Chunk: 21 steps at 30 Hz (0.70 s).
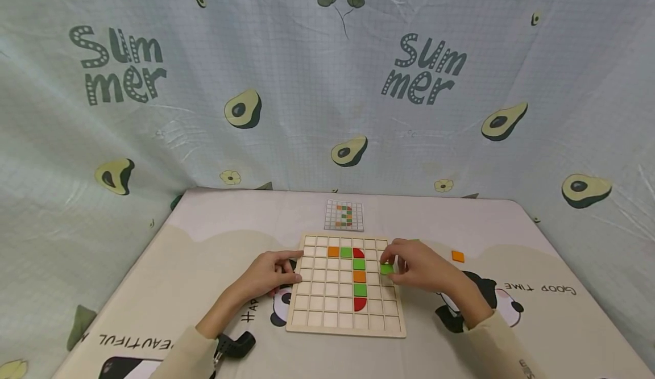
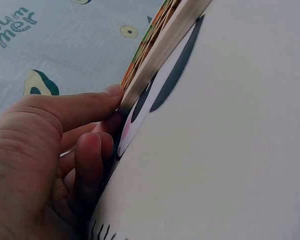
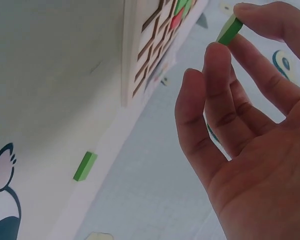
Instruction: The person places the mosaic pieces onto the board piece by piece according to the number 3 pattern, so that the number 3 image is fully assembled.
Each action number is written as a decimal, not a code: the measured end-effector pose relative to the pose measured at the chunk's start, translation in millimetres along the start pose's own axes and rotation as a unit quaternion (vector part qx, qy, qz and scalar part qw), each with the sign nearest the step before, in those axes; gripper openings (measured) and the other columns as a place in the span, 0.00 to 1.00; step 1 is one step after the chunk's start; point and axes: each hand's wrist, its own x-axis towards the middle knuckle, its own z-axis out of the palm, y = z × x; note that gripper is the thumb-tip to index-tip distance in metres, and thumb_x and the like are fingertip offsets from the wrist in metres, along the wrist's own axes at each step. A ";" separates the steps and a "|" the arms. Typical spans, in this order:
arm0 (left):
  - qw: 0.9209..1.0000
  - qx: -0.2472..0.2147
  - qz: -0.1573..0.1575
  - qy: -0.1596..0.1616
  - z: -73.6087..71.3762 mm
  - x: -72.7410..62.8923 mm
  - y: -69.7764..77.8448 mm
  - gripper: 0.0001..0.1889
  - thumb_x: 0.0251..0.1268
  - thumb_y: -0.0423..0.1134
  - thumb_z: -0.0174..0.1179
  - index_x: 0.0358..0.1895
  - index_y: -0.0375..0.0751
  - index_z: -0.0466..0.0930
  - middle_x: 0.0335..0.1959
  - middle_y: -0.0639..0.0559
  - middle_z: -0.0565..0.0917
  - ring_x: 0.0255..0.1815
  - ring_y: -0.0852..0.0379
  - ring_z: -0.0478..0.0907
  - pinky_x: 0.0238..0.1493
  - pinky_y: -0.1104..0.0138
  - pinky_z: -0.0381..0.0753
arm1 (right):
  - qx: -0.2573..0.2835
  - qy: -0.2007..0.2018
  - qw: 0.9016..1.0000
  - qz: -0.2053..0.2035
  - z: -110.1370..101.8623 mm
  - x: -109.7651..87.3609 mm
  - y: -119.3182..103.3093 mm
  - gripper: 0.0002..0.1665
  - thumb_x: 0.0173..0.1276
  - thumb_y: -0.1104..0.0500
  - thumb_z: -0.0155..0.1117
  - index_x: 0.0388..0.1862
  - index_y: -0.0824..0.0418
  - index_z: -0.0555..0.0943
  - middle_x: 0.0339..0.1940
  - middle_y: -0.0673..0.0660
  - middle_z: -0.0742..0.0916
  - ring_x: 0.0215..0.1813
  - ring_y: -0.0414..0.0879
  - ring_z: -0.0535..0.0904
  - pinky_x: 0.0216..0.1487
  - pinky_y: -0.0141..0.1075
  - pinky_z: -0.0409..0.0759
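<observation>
A wooden grid board (image 1: 322, 320) lies on the table, with orange, green and red tiles in several of its cells. My left hand (image 1: 267, 270) rests against the board's left edge, thumb and index finger extended to it and other fingers bent. In the left wrist view, fingertips touch the board's edge (image 2: 149, 66). Over the right side of the board, my right hand (image 1: 421, 265) pinches a green square tile (image 1: 386, 269). The right wrist view shows this green tile (image 3: 230, 30) between thumb and fingertips, held off the board.
Behind the board lies a small pattern card (image 1: 331, 223) printed with a coloured grid. An orange tile (image 1: 457, 256) lies to the right of my right hand. Another green tile (image 3: 85, 166) lies on the table, mostly hidden by that hand in the head view.
</observation>
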 end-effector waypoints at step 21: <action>1.000 0.001 -0.003 0.006 0.1 -0.6 1.7 0.32 0.64 0.43 0.72 0.71 0.39 0.77 0.27 0.55 0.83 0.12 0.63 0.65 0.13 0.68 0.71 | 0.004 0.004 1.000 -0.016 4.9 3.4 -21.6 0.11 0.66 0.60 0.72 0.47 0.51 0.86 0.41 0.44 0.83 0.33 0.34 0.75 0.36 0.28 0.78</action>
